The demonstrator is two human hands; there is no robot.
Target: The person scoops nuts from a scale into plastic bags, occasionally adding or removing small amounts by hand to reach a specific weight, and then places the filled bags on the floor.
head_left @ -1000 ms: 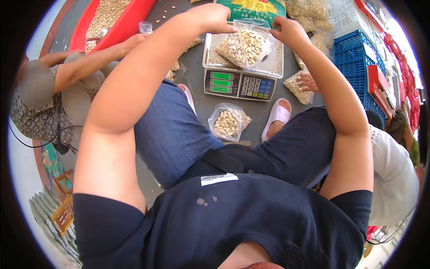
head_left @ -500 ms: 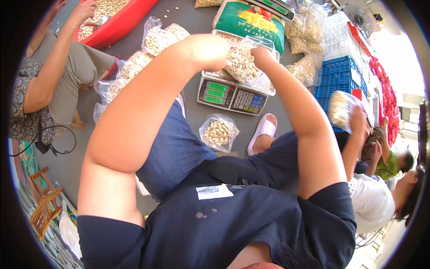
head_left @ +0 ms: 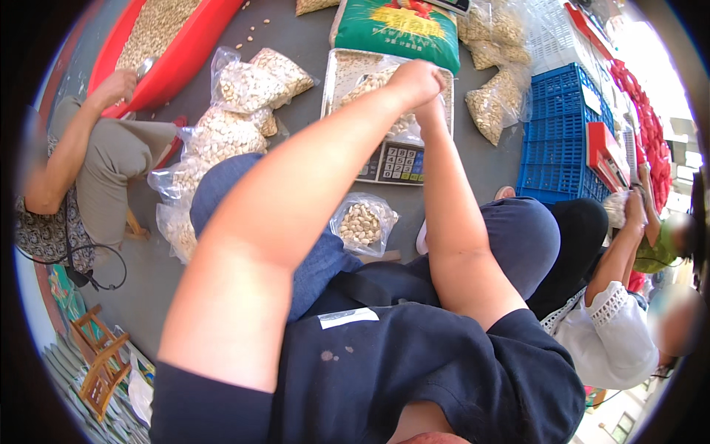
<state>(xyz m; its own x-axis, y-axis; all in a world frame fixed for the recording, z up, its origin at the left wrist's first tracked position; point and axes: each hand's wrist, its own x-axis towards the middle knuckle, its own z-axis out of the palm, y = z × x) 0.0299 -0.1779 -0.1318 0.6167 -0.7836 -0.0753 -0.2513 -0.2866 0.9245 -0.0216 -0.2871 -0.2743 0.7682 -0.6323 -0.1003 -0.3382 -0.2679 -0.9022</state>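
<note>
A clear plastic bag of pale, flat bean-like pieces (head_left: pixel 366 85) lies on the tray of a digital scale (head_left: pixel 403 163), partly hidden by my left forearm. My left hand (head_left: pixel 418 81) is closed at the bag's upper right. Just below it, almost touching, my right hand (head_left: pixel 430 111) is closed too. Both seem to pinch the gathered plastic of the bag, though the fingertips are mostly hidden. On the floor between my legs and the scale sits a smaller bag of the same pieces (head_left: pixel 361 222), its mouth loose.
Filled bags (head_left: pixel 248 85) are heaped left of the scale. Beyond them a person's hand (head_left: pixel 115 89) is by a metal scoop (head_left: pixel 146 68) at a red tub (head_left: pixel 200 48). A green sack (head_left: pixel 396 37) lies behind the scale. Blue crates (head_left: pixel 555 133) stand right, near another person (head_left: pixel 606 333).
My hands, apart at the bag's two sides before, have come together at its upper right, the left arm crossing over the bag. The person at right has lowered a filled bag.
</note>
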